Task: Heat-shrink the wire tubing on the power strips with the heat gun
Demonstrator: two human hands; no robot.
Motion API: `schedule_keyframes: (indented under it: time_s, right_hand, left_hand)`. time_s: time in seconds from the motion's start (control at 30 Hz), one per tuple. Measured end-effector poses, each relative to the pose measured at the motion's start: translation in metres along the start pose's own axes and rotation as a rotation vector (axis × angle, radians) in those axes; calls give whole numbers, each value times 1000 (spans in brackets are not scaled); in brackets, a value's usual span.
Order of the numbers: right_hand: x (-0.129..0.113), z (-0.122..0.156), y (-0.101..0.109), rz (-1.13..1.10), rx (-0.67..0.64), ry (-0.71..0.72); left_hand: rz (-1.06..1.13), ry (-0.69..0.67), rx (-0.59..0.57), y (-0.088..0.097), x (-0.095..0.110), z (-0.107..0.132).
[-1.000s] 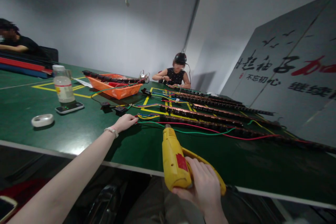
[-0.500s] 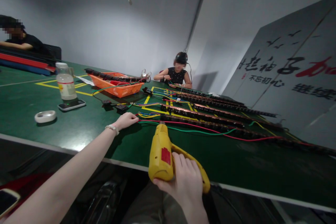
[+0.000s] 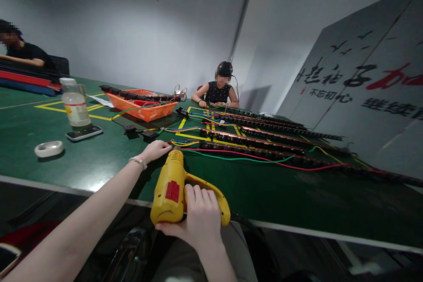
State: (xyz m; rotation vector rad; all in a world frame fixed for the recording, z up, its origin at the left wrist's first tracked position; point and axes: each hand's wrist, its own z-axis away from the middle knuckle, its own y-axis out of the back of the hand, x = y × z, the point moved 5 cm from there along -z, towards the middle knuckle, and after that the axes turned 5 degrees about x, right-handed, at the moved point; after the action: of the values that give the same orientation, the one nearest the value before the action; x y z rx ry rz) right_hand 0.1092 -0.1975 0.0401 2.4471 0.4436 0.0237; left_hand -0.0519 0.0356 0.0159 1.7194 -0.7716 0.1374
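My right hand [image 3: 198, 218] is wrapped round the handle of a yellow electric screwdriver [image 3: 170, 187] near the front edge of the green table [image 3: 99, 163]. The tool's nose points away from me, close to my left hand [image 3: 155, 150]. That hand rests on the table with its fingers curled at the near end of a long black power strip [image 3: 251, 153], by a bundle of red, green, blue and yellow wires [image 3: 185, 143]. Whether the left fingers pinch a wire is hidden.
More long black power strips [image 3: 264, 132] lie in a row to the right. An orange tray [image 3: 142, 110], a plastic bottle [image 3: 75, 108], a phone [image 3: 84, 132] and a white tape roll [image 3: 49, 149] stand at left. One person sits at the far end [image 3: 218, 90], another at far left [image 3: 20, 50].
My right hand has carried the yellow screwdriver leftward, so its nose is now beside my left hand. My left hand has stayed at the wire ends.
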Motion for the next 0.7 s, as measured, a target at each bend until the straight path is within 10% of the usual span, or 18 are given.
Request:
schedule_keyframes:
  time_s: [0.7]
  right_hand:
    - [89,25,31,102,-63,-34]
  left_hand:
    - [-3,16,6,-1,-2,0]
